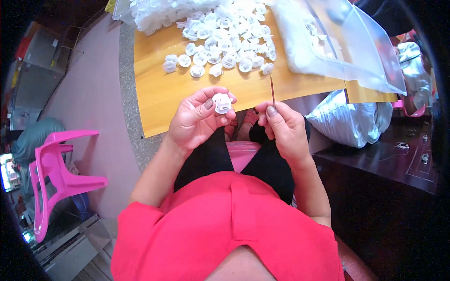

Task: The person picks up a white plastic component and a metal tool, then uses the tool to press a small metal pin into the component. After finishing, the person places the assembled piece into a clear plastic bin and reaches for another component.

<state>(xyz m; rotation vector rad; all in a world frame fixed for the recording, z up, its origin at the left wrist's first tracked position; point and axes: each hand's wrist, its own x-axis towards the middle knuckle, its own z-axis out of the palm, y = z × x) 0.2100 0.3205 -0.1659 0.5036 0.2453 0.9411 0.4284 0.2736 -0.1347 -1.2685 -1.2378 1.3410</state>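
A person in a red top is sitting at a wooden table (159, 93), and both bare hands are meeting just above the middle of the frame. The left hand (197, 119) is curling its fingers (208, 104) closed around one small white plastic cap (222, 103), pinching it between thumb and fingertips so that its open side is facing up. The right hand (283, 126) is closing thumb and forefinger on one thin reddish stick (272, 91), which is pointing straight up, just to the right of the cap and not touching it. On the table in the upper middle of the frame, a loose pile of white caps (225, 37) is lying spread out; the ones at its near edge can be told apart, about ten of them, while the rest are too many and too crowded to count. Two clear plastic bags are showing: one bag of caps (150, 14) at the upper left corner of the table, and one larger bag (342, 42) lying at the upper right, partly hanging over the table edge. One pink plastic chair (56, 178) is standing on the floor at the lower left of the frame. One white sack (351, 122) is sitting below the table edge at the right, beside a dark cabinet (389, 159).
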